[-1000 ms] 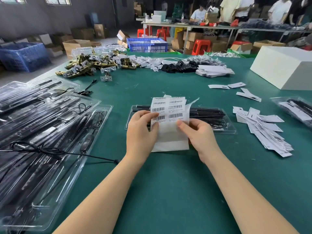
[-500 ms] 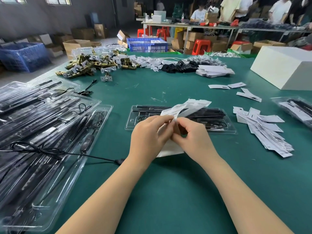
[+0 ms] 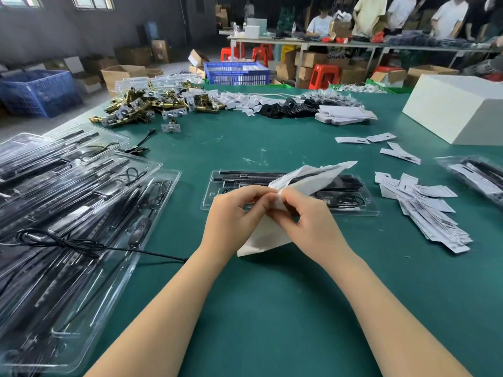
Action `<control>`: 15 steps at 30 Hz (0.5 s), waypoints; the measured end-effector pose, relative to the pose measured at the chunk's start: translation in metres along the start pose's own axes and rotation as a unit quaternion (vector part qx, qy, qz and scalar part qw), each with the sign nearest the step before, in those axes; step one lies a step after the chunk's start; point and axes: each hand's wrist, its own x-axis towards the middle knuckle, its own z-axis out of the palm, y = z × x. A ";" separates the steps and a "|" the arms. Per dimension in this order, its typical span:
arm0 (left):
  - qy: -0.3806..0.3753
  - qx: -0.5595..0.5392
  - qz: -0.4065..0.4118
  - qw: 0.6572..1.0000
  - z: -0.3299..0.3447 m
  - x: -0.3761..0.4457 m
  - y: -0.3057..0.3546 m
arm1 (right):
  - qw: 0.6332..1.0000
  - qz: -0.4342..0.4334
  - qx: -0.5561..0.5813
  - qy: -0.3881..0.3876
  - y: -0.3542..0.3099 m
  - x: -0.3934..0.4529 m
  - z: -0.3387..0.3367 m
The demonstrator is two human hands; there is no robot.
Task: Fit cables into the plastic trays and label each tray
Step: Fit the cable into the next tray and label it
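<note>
While both sets of fingers curl inward and meet at one spot, the left hand (image 3: 231,213) and the right hand (image 3: 307,219) pinch the label sheet (image 3: 272,235) between thumbs and fingertips, so neither hand is spread at all. From that pinch the sheet bends, one part rising past the fingers to the far right, the other hanging below them toward the green table (image 3: 272,308). Just beyond the fingertips lies a clear plastic tray (image 3: 353,210) holding black cables (image 3: 337,198). Left of the fingers, well apart, sits a stack of filled trays (image 3: 81,213); to their right, a heap of loose paper tags (image 3: 430,210).
</note>
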 end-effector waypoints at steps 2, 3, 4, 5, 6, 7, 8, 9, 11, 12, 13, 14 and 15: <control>0.013 -0.034 -0.029 0.999 0.001 0.000 0.001 | 1.000 0.014 -0.005 -0.007 0.001 -0.001 0.000; 0.031 -0.049 -0.051 0.997 0.002 0.001 0.001 | 1.000 0.021 -0.003 -0.012 0.001 -0.001 0.000; 0.055 -0.062 -0.075 0.994 0.002 0.002 0.000 | 0.999 0.030 0.003 -0.015 0.001 -0.001 0.000; 0.083 -0.075 -0.101 0.989 0.001 0.004 -0.002 | 0.999 0.040 0.011 -0.016 0.001 -0.001 0.000; 0.112 -0.091 -0.128 0.981 -0.001 0.006 -0.004 | 0.998 0.054 0.017 -0.014 0.002 0.000 -0.001; 0.141 -0.114 -0.158 0.971 -0.003 0.008 -0.007 | 0.997 0.071 0.019 -0.009 0.004 0.000 -0.003; 0.173 -0.139 -0.191 0.956 -0.006 0.010 -0.011 | 0.996 0.090 0.017 0.001 0.006 0.001 -0.006; 0.205 -0.163 -0.224 0.939 -0.009 0.011 -0.014 | 0.994 0.111 0.014 0.017 0.009 0.002 -0.009; 0.252 -0.165 -0.273 0.914 -0.016 0.013 -0.023 | 0.985 0.160 0.008 0.069 0.018 0.006 -0.022; 0.255 -0.133 -0.280 0.916 -0.019 0.013 -0.028 | 0.977 0.190 -0.001 0.101 0.025 0.007 -0.032; 0.245 -0.098 -0.278 0.924 -0.020 0.013 -0.032 | 0.966 0.223 -0.018 0.128 0.032 0.007 -0.043; 0.226 -0.069 -0.275 0.932 -0.021 0.013 -0.035 | 0.953 0.258 -0.044 0.149 0.041 0.007 -0.055; 0.200 -0.044 -0.275 0.939 -0.020 0.012 -0.038 | 0.939 0.290 -0.080 0.164 0.050 0.004 -0.067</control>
